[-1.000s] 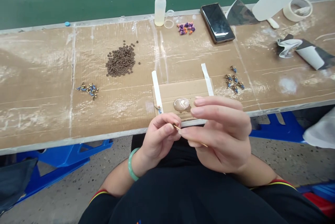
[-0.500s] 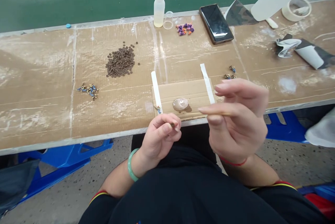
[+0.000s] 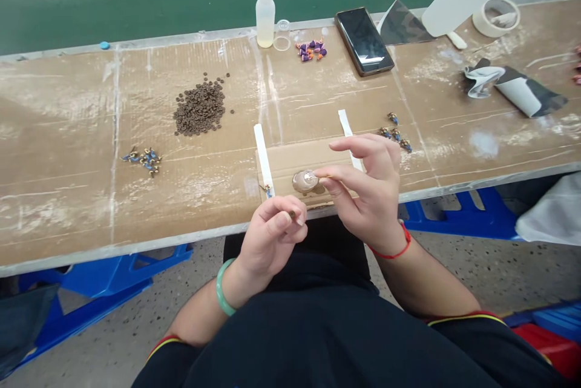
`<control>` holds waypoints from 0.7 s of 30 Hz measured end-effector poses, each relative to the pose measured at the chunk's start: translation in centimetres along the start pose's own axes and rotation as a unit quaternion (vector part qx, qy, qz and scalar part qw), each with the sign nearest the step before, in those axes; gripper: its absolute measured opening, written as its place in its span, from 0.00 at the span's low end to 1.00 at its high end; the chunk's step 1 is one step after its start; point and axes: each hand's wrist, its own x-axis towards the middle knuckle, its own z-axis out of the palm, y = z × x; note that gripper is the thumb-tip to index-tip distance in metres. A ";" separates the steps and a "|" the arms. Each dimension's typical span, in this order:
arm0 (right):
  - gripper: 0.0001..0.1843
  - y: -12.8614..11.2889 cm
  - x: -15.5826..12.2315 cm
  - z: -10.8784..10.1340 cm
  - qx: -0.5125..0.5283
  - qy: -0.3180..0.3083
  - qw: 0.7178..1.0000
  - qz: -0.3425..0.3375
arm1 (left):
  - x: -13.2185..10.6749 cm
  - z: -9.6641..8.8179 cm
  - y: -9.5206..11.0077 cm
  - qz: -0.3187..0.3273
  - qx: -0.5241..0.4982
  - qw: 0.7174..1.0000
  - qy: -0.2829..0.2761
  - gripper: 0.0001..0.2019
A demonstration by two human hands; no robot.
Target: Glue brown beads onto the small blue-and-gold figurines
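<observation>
My left hand (image 3: 272,236) is closed in a pinch at the table's front edge, holding a small brown disc (image 3: 292,214) that looks like those in the pile (image 3: 200,108). My right hand (image 3: 365,185) pinches a thin toothpick (image 3: 325,177) between thumb and forefinger, its other fingers raised and curved. The toothpick's tip is at the oval blob of clear glue (image 3: 303,181), which rests on a cardboard piece (image 3: 290,158). Beside the blob, a small blue-and-gold figure (image 3: 267,191) lies on the left white strip (image 3: 261,149). Another white strip (image 3: 345,123) is partly behind my right hand.
Blue-and-gold pieces lie in a left cluster (image 3: 145,159) and a right cluster (image 3: 396,132). Along the back stand a glue bottle (image 3: 265,19), purple-and-orange pieces (image 3: 311,50), a phone (image 3: 364,42) and a tape roll (image 3: 496,17). Crumpled film (image 3: 517,88) lies at right.
My right hand has moved left and away from me, bringing the toothpick to the glue blob. My left hand keeps its pinch on the brown disc. The view has shifted slightly right.
</observation>
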 end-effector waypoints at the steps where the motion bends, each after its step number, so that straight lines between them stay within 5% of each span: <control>1: 0.05 0.0 0.0 0.0 0.000 0.005 1.000 -0.001 | 0.0 0.0 0.0 0.002 -0.003 1.000 -0.003 0.08; 7: 0.04 -0.8 0.3 -0.7 -0.005 0.012 1.000 0.001 | 0.0 0.2 0.0 -0.002 -0.002 1.000 0.015 0.08; 12: 0.08 -3.0 0.9 -1.8 0.113 0.040 0.992 0.046 | 0.0 0.3 -0.2 -0.001 0.012 0.999 0.045 0.11; 21: 0.08 -4.5 1.4 -1.7 0.153 0.023 0.988 0.009 | -0.3 0.1 -0.3 -0.001 0.038 0.998 0.056 0.16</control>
